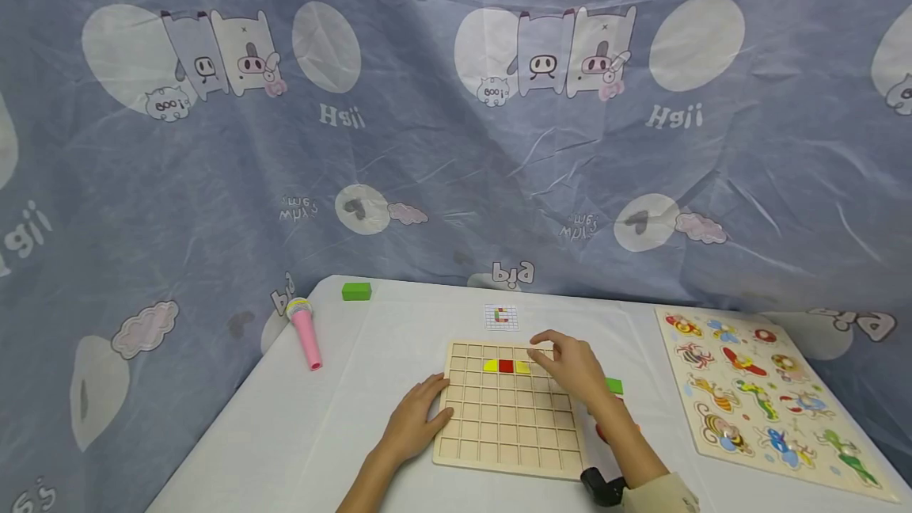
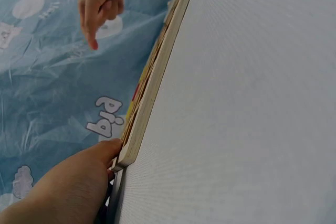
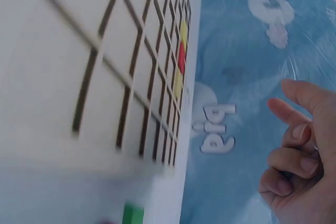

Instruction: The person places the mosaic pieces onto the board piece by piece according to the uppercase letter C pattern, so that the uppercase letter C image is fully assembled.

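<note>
Under your right hand [image 1: 573, 366], fingers loosely curled and holding nothing, sits the grid board [image 1: 507, 414] with three tiles [image 1: 506, 366] just beside it. Your left hand [image 1: 416, 422] rests flat-fingered against the board's edge, likely bracing it on the table [image 1: 299, 434].

Head view: even, diffuse lighting, moderately bright, no hard glare; only soft shadows under the hands on the tabletop [image 1: 299, 418]. Slight wide-angle bending toward the frame edges. Left wrist view: cool bluish cast, board edge [image 2: 152, 87] soft. Right wrist view: strong blur on the near grid board [image 3: 94, 77], backdrop sharper.
</note>
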### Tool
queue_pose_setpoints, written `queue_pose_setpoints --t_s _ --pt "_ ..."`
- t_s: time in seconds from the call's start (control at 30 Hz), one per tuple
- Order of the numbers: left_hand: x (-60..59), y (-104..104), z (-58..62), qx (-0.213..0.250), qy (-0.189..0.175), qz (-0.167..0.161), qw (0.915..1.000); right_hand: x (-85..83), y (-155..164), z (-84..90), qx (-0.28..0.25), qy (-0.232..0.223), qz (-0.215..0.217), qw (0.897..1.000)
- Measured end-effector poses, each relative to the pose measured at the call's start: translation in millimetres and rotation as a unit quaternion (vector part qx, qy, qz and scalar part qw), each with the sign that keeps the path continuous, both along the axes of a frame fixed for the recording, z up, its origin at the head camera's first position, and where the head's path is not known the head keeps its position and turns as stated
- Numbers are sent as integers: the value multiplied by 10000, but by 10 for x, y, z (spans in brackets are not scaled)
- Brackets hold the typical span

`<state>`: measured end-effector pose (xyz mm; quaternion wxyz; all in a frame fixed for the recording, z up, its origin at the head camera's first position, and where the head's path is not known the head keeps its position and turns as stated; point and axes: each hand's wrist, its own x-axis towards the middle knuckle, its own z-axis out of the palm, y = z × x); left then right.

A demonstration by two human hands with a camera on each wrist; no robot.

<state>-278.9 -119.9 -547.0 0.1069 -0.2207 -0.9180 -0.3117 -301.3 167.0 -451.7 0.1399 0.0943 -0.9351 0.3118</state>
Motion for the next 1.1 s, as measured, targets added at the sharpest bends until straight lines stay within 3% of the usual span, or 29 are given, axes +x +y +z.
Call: queue_pose_setpoints --t_s 0.27,0.53,0.87,1.1 --pt "0 -2 3 18 -38 15 10000 192 648 -47 -169 394 -137 9990" --pt "-11 -1 -22 9 -43 23 10000 266 1165 -254 -47 114 -609 9981" --pt "-16 -3 -31 29 -19 12 10000 223 1350 -508 107 -760 -714 9945" --pt "-15 -4 -29 48 -35 -2 10000 197 1374 -585 197 -908 -673 9934"
